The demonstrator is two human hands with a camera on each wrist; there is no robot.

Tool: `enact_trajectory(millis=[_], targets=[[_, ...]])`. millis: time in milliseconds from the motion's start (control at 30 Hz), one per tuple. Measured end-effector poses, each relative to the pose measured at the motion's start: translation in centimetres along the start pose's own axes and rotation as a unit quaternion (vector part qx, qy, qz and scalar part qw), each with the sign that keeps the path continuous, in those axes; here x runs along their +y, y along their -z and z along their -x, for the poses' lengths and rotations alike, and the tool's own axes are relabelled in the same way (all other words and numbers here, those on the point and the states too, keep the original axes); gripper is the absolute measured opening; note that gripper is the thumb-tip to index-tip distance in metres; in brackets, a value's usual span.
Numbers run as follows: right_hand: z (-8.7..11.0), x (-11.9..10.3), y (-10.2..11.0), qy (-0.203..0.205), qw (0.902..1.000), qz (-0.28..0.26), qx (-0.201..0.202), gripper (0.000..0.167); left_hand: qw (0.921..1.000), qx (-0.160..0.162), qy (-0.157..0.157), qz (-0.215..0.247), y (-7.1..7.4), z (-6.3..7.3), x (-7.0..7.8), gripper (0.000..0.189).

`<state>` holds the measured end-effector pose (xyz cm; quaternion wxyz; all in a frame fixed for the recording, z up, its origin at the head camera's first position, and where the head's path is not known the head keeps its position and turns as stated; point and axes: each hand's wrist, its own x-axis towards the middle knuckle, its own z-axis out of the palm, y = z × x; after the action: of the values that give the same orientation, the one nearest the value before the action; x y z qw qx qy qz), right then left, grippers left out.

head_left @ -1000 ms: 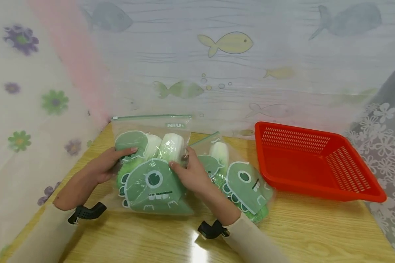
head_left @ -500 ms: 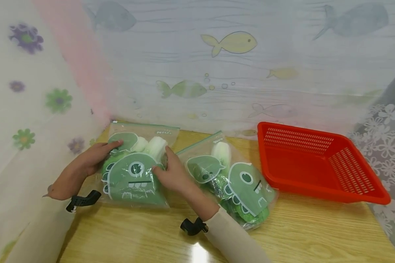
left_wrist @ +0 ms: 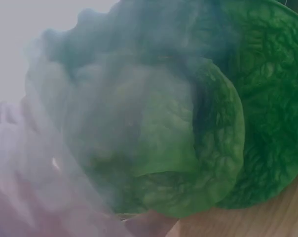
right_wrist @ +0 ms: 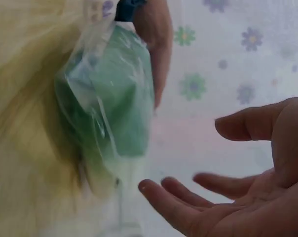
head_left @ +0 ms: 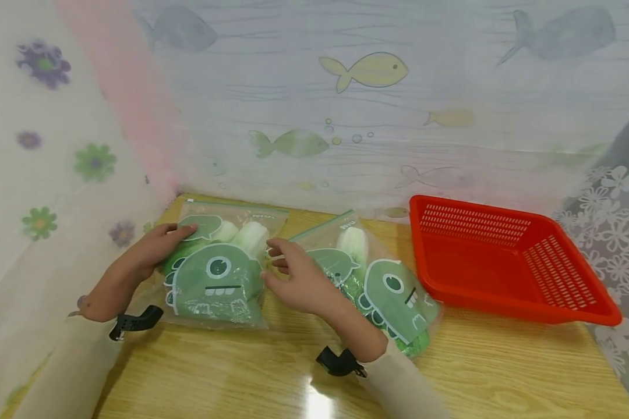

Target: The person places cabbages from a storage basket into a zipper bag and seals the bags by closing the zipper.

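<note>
A clear zip bag (head_left: 217, 288) with a green one-eyed cartoon lies on the left of the table, cabbages with white stalks and green leaves inside. At its upper left edge my left hand (head_left: 159, 244) grips it, a digit lying over the plastic and the others hidden. My right hand (head_left: 304, 279) hovers between this bag and a second one, fingers spread and holding nothing; the right wrist view shows its thumb apart from the fingers. The second zip bag (head_left: 395, 291), same print, also holds cabbage. Green cabbage leaves (left_wrist: 267, 98) fill the left wrist view.
A red plastic basket (head_left: 466, 265) with slotted sides stands at the right, its left rim close to the second bag. The wooden table (head_left: 230, 372) backs onto a fabric curtain (head_left: 293, 105) printed with fish; a flowered curtain (head_left: 57, 262) hangs at the left.
The left bag came down from upright and moved left until it lay flat on the table. My right hand has let go of it and drawn back to the right.
</note>
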<state>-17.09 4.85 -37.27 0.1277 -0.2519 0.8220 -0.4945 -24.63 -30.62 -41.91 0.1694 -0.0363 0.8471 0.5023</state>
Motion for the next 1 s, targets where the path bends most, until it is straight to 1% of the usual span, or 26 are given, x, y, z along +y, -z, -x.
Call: enact_trajectory(millis=[67,100,167,233,333,433,500,533,567,633,700,767,867,1000], targets=[[1.3,0.2,1.2,0.027,0.9974,0.067,0.003,0.055,0.9999,0.006,0.002,-0.015,0.0,0.0,-0.1,0.107],[2.0,0.4,1.8,0.043,0.9936,0.104,0.009,0.05,0.9997,0.008,0.005,-0.022,-0.1,0.1,0.0,0.107],[3.4,0.8,3.0,0.081,0.9818,0.17,0.019,0.043,0.999,0.014,0.006,-0.041,-0.1,0.3,0.2,0.108],[4.8,1.5,4.3,0.114,0.9683,0.221,0.026,0.039,0.9973,0.025,-0.002,-0.069,-0.1,0.7,0.6,0.107],[6.9,3.0,6.2,0.146,0.9507,0.273,0.027,0.041,0.9913,0.05,-0.031,-0.118,-0.5,1.4,1.5,0.102],[8.6,4.8,7.9,0.162,0.9336,0.318,0.029,0.054,0.9801,0.085,-0.072,-0.164,-1.3,2.3,2.7,0.093],[9.3,6.1,8.8,0.172,0.9225,0.344,0.031,0.062,0.973,0.105,-0.106,-0.176,-1.9,2.9,3.5,0.085],[9.5,6.8,9.1,0.178,0.9185,0.352,0.03,0.066,0.9688,0.115,-0.126,-0.18,-2.2,3.2,4.0,0.08],[9.7,7.5,9.2,0.186,0.9158,0.355,0.029,0.069,0.9645,0.123,-0.147,-0.182,-2.6,3.4,4.4,0.075],[9.8,8.8,9.2,0.198,0.9143,0.352,0.03,0.072,0.9571,0.136,-0.184,-0.178,-3.4,3.9,5.3,0.065],[9.6,9.8,8.8,0.205,0.9152,0.345,0.039,0.072,0.9495,0.145,-0.218,-0.173,-4.3,4.3,6.2,0.057],[9.2,10.5,8.1,0.204,0.9156,0.342,0.057,0.072,0.9423,0.15,-0.246,-0.171,-5.1,4.6,7.1,0.051],[8.6,10.6,6.6,0.183,0.9121,0.355,0.094,0.071,0.9358,0.149,-0.271,-0.169,-6.3,4.9,8.5,0.049],[7.8,9.7,4.5,0.131,0.9105,0.364,0.147,0.07,0.9333,0.149,-0.283,-0.163,-7.4,5.0,10.5,0.051]])
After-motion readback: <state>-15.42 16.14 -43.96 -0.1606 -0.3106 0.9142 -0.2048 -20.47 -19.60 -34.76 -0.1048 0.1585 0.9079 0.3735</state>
